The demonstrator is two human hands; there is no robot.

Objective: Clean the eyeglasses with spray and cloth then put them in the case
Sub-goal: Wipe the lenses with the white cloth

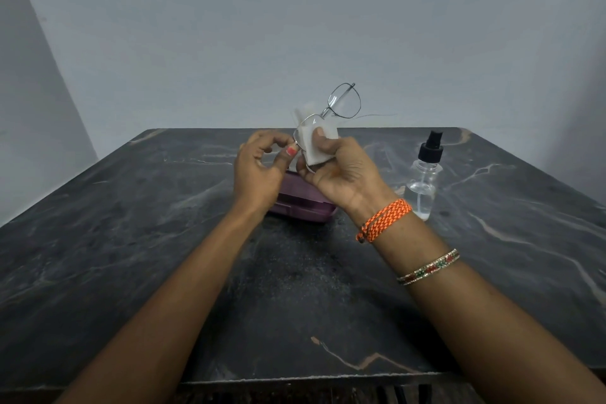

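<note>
Both hands were raised above the dark marble table (131,239). The right hand (341,174) pinched a white cloth (314,147) around 1 lens of the eyeglasses (344,105); the left hand (262,170) gripped the frame's edge beside it. The other lens stuck up beyond the fingers. A purple case (301,203) lay closed beneath the hands, the spray bottle (424,174) to their right. No writing was legible.

Thin wire-rimmed glasses (341,105) tilt upward in the air, one lens wrapped in a white cloth (316,144). A purple case (300,203) lies closed on the table, and a clear spray bottle (424,174) with a black top stands upright to its right.
</note>
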